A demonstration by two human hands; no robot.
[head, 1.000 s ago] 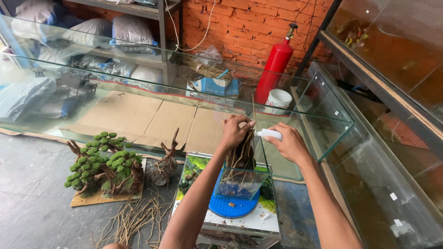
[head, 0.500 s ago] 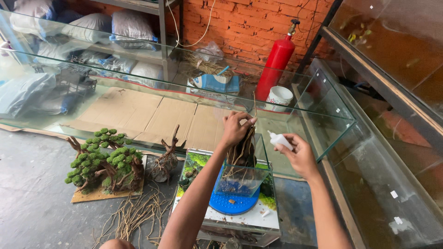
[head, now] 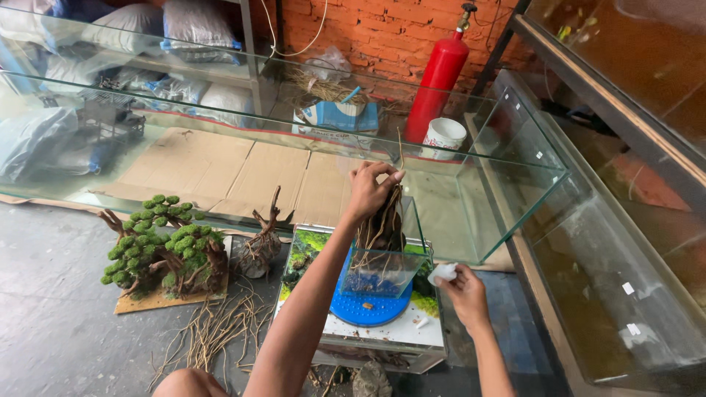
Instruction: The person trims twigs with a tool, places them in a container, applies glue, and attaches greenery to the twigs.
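Observation:
My left hand (head: pixel 371 190) grips the top of a dark driftwood root piece (head: pixel 381 224) that stands upright in a small glass tank (head: pixel 379 270). The small tank sits on a blue round turntable (head: pixel 368 309), which rests on a white box (head: pixel 397 334) with green print. My right hand (head: pixel 465 292) is low at the right of the small tank, closed around a small white bottle (head: pixel 443 273).
A long glass aquarium (head: pixel 507 162) on cardboard stands behind. A mossy bonsai driftwood tree (head: pixel 165 246) on a board, a bare root stump (head: pixel 261 246) and loose thin roots (head: pixel 213 334) lie at the left. A red cylinder (head: pixel 440 77) and white cup (head: pixel 444 136) stand behind.
My right hand has dropped from beside the top of the root down to the right side of the small tank, still with the white bottle. My left hand kept its grip.

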